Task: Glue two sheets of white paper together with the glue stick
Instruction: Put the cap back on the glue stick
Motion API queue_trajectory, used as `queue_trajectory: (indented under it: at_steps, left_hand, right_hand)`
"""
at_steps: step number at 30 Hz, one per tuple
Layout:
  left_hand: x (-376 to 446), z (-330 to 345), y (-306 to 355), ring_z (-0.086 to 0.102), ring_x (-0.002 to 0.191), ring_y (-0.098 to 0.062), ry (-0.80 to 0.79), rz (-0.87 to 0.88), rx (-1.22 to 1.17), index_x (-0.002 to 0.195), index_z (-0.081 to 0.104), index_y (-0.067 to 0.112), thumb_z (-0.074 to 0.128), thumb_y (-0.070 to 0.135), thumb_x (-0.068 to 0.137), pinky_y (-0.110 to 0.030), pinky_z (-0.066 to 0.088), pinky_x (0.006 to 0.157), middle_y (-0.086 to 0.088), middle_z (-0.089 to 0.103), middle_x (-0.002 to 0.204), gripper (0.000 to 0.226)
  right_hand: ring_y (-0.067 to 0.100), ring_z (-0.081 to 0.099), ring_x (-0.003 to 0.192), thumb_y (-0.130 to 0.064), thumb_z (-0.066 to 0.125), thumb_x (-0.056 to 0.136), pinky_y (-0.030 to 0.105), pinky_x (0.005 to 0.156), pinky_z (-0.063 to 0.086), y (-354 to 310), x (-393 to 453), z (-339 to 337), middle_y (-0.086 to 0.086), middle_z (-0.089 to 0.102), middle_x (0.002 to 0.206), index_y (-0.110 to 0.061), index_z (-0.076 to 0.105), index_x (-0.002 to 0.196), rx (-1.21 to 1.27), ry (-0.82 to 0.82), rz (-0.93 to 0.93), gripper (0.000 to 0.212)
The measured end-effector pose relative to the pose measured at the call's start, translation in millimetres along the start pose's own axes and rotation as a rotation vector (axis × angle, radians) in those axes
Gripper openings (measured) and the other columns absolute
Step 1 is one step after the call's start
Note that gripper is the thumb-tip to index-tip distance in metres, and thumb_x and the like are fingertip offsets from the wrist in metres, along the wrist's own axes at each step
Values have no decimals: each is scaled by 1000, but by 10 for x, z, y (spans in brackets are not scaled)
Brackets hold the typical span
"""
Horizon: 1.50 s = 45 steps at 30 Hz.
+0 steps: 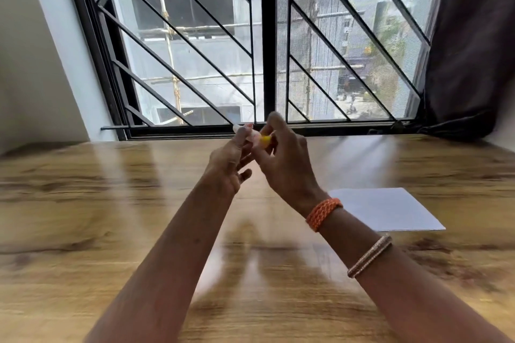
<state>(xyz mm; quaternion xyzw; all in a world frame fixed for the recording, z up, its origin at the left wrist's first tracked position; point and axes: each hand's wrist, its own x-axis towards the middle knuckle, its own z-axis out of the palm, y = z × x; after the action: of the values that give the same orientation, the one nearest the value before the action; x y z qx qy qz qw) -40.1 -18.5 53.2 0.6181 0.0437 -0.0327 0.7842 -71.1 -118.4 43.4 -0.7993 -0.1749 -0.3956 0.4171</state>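
From my head camera, both hands are raised over the middle of the worktop (111,203). My left hand (228,164) pinches the pale body of the glue stick (252,135) between thumb and forefinger, the other fingers loose. My right hand (284,159) has its fingers closed on the stick's yellow end (265,140). I judge I am opening the stick or twisting it up; blur hides which. No glue is on the paper yet.

The white paper (387,209) lies flat at four o'clock from my hands, well apart; I cannot tell if it is one sheet or two. Next I need the stick ready, then to bring it down there.

The worktop is glossy wood grain. At twelve o'clock stands a barred window (262,36), with a dark curtain (471,50) at two o'clock.
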Motion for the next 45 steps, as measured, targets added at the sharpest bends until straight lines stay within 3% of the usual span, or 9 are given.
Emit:
queue_trajectory:
  at_steps: [5, 15, 21, 28, 31, 34, 40, 42, 45]
  left_hand:
    - [-17, -69, 18, 54, 77, -5, 40, -41, 88, 71, 61, 24, 60, 57, 78, -27, 32, 60, 16, 62, 75, 34]
    - [4, -27, 44, 54, 102, -10, -398, 113, -305, 115, 58, 19, 41, 43, 94, -31, 43, 88, 13, 64, 115, 36]
    - [-24, -7, 27, 64, 69, -2, -476, 167, -348, 114, 58, 12, 41, 12, 96, -21, 52, 67, 11, 70, 106, 25]
    - [9, 5, 27, 65, 73, 2, -264, 171, -203, 70, 67, 22, 53, 32, 91, -25, 37, 91, 15, 71, 64, 27]
    - [0, 0, -13, 61, 95, -5, -259, 116, -179, 80, 66, 23, 56, 39, 88, -34, 33, 104, 14, 72, 76, 20]
    - [5, -16, -13, 55, 112, -12, -314, 114, -212, 92, 66, 22, 50, 40, 91, -39, 31, 108, 9, 67, 98, 24]
    - [-6, -22, 1, 63, 64, 2, -272, 108, -159, 85, 66, 20, 54, 32, 90, -25, 40, 77, 14, 70, 66, 18]
    - [5, -21, -17, 64, 74, -2, -183, 61, -103, 80, 65, 20, 59, 39, 86, -27, 42, 80, 13, 70, 66, 21]
    - [8, -31, -35, 63, 87, -9, -92, -28, -61, 79, 66, 22, 64, 51, 78, -29, 46, 73, 11, 71, 82, 29]
  right_hand:
    - [22, 55, 73, -15, 59, 85, 36, 79, 28, 28, -43, 26, 0, 61, 74, -17, 62, 107, -460, -32, -329, 22]
    - [4, 44, 36, -18, 50, 94, 21, 47, 40, -35, 97, -15, -4, 56, 48, -11, 52, 89, 976, -39, 819, 9]
    - [4, 43, 36, -21, 49, 97, 26, 56, 43, -22, 131, -6, -3, 54, 47, -11, 49, 88, 1205, 26, 876, 14]
    - [22, 56, 76, -7, 62, 85, 36, 71, 46, 133, -4, -29, 2, 62, 84, -7, 54, 94, -150, 62, -314, 12]
    - [18, 55, 69, -12, 64, 86, 32, 67, 45, 179, -9, -39, -1, 63, 79, -10, 52, 91, -125, 69, -282, 13]
    - [13, 60, 51, -16, 60, 90, 20, 47, 43, 61, 49, -21, 2, 66, 61, -11, 45, 82, 354, 48, 150, 18]
    - [7, 51, 45, -18, 54, 91, 24, 56, 44, 12, 90, -87, -2, 62, 54, -12, 55, 87, 1025, -121, 836, 7]
    - [15, 58, 55, -20, 62, 88, 31, 60, 47, -6, 37, -35, 3, 65, 64, -14, 51, 84, 702, -24, 630, 13]
    - [23, 59, 77, -15, 65, 81, 40, 77, 35, 95, -76, 17, -6, 61, 76, -19, 56, 88, -253, 79, -139, 12]
